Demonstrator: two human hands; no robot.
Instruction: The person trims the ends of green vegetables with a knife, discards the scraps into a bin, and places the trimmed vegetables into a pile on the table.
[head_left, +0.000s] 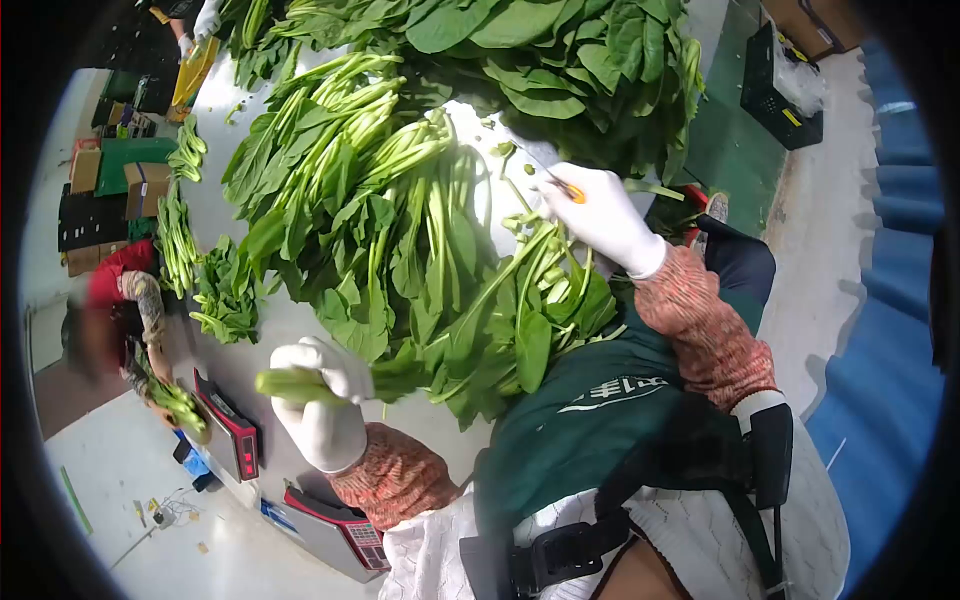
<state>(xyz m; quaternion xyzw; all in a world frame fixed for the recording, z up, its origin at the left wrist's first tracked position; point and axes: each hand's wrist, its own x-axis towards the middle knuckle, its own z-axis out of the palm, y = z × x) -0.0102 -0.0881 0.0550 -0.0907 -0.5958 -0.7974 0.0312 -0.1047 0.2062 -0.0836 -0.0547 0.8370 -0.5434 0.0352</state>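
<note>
My left hand (335,425), in a white glove, is closed around a bunch of leafy greens (288,383); the stem ends point left and the leaves trail right. In my right hand (610,220), also gloved in white, is a knife (538,155) with an orange handle, its blade pointing up and left over the white tabletop. Below that hand lie cut stem ends and loose leaves (555,275). Between my hands spreads a pile of long-stemmed greens (345,130). A heap of broad dark leaves (590,60) covers the far side.
Bundled greens (176,240) line the table's left edge. A person in red (120,290) holds greens near a red scale (230,430). Another scale (345,530) is at lower left. Another person's gloved hands (205,22) show at top left. A black crate (785,100) stands right.
</note>
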